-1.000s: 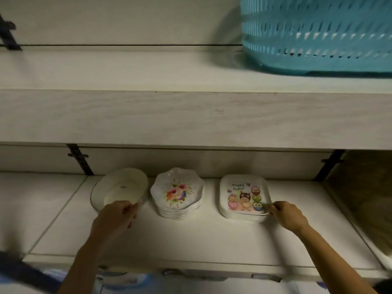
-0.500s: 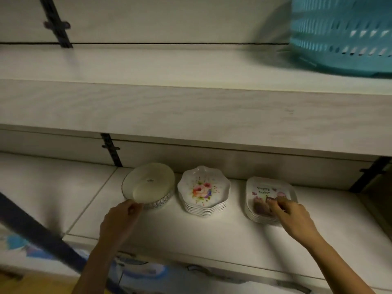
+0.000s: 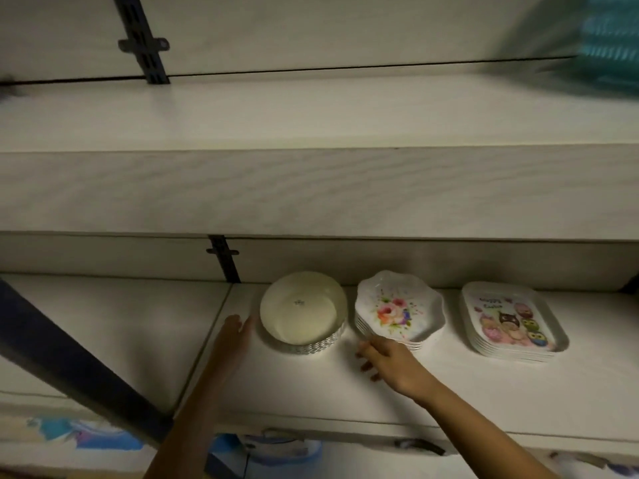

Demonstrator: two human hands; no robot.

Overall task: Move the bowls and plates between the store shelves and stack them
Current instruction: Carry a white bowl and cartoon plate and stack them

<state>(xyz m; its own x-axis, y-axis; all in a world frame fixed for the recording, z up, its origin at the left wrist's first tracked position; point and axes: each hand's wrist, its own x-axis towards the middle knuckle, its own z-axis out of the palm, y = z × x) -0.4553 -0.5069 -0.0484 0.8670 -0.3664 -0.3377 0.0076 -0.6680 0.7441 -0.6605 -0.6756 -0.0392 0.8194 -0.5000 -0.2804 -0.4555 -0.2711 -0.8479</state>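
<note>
While both arms reach in over the white lower shelf [image 3: 311, 392], the left grip [image 3: 238, 335] lies flat on the board, fingers straight and together, nothing in it. Just to its right sits the stack of cream round bowls [image 3: 304, 312] with a woven-pattern outer wall. The thumb side is close against the rim, but touching or just apart, I cannot tell.

Over to the right grip [image 3: 387, 357]: it's low on the shelf, lower fingers loosely curled with their tips on the board. Its upper fingers [image 3: 366, 345] are right at the front-left edge of the stack of white scalloped plates printed with flowers [image 3: 397, 309]. Is that a pinch on a plate or only a touch? I cannot tell, the blur hides it.

That floral stack sits just beyond this grip and right beside the bowls, with a narrow gap between the two. Further to the right of the right grip, well apart from it, stands the stack of white rounded-rectangular plates printed with cartoon owls [image 3: 511, 319], untouched. All three stacks line up along the back of the shelf.

Above both grips runs the pale wood-grain upper shelf [image 3: 311, 188], with a blurred turquoise plastic basket [image 3: 612, 39] at its far right end. Beyond the left grip a black slotted upright [image 3: 224, 262] climbs the back wall. To that grip's left, a dark blue bar [image 3: 69, 371] cuts diagonally across the view.
</note>
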